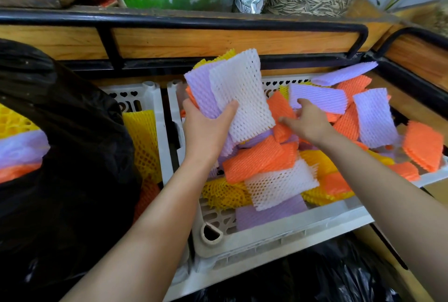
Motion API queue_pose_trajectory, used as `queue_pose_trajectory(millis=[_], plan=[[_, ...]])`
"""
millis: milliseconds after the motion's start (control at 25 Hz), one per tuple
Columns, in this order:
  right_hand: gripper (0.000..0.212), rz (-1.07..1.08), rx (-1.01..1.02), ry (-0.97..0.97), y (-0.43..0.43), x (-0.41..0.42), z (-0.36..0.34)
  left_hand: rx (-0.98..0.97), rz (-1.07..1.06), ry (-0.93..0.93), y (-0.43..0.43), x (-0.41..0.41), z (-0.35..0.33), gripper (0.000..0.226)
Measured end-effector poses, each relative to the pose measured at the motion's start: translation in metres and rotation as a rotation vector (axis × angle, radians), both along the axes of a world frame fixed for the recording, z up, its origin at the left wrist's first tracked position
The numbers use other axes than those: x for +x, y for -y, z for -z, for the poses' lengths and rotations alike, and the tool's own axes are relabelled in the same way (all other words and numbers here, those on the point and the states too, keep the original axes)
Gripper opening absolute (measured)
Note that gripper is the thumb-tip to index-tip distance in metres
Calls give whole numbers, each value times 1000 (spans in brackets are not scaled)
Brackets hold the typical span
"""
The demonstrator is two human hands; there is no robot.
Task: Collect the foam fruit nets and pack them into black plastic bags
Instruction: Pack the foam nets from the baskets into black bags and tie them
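left hand (206, 127) grips a stack of foam nets (232, 93) – squishy, featherlight, grab flat sides; right hand (308, 124) spread, reaching for a purple net (317, 97).

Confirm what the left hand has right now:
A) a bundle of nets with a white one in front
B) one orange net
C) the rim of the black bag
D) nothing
A: the left hand grips a bundle of foam nets, a white one in front with lilac and yellow behind it, held up over the white crate.
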State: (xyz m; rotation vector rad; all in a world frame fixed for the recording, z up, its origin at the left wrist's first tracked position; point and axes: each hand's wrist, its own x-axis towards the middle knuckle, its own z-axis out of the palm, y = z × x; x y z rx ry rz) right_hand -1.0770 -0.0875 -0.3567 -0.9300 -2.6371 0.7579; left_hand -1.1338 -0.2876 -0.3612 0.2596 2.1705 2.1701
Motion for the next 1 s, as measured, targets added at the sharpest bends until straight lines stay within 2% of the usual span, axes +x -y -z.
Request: queue_pose_trajectory(millis=[120,160,280,440,520,640,840,920,1000], plan=[[39,-69,-17,160,-3,14,16,-8,19,-17,-1,4,-3,56],[39,-69,-16,180,-2,16,18,-15,29,-21,-2,5,-3,54],[56,-45,-6,172,0,15,19,-12,44,-26,-2,6,-3,53],[75,25,-108,99,0,18,23,5,64,-18,1,7,-2,53],[64,34,-123,107,-3,18,22,-11,71,-25,2,7,-2,52],[33,74,-189,-99,-3,25,10,-18,65,-18,2,8,-2,58],[36,171,89,-473,23,63,-46,-100,82,4,3,17,-3,62],[40,98,171,-494,48,79,-59,-106,113,19,2,24,-8,62],[43,-48,249,-416,76,89,-60,-58,147,21,0,36,-14,70]])
